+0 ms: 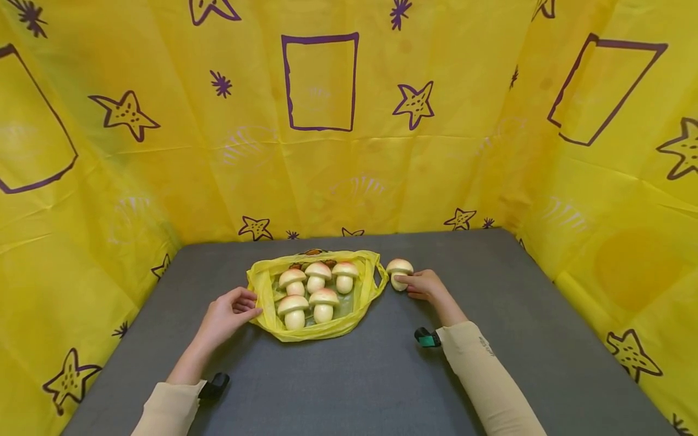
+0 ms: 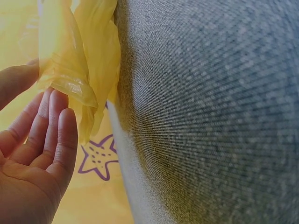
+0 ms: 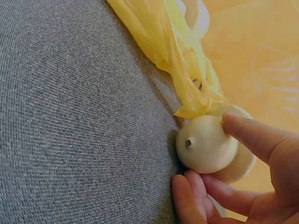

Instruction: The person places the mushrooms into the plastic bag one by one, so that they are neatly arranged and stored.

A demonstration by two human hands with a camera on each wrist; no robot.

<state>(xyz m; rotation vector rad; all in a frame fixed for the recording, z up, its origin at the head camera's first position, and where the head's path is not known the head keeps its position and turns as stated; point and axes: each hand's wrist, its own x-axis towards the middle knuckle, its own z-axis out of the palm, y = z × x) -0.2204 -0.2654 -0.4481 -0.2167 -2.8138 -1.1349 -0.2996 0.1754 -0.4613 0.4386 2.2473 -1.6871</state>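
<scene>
A yellow plastic bag [image 1: 335, 332] lies spread on the table with its mouth wide, and several toy mushrooms with cream stems and reddish-tinged caps sit inside, among them a front-left mushroom [image 1: 294, 312]. My left hand [image 1: 226, 312] is at the bag's left rim, pinching the thin film between thumb and fingertips; the left wrist view shows the crumpled film [image 2: 70, 84] there. Just outside the bag's right handle loop, my right hand [image 1: 428, 286] grips another toy mushroom [image 3: 205, 144] by its stem, thumb on one side and fingers on the other. Its stem end faces the right wrist camera.
A dark grey cloth-covered table [image 1: 338, 387] carries everything. Yellow fabric walls [image 1: 322, 181] with purple starfish and frame drawings rise behind it and at both sides. Black wrist straps [image 1: 215, 386] sit at both sleeves.
</scene>
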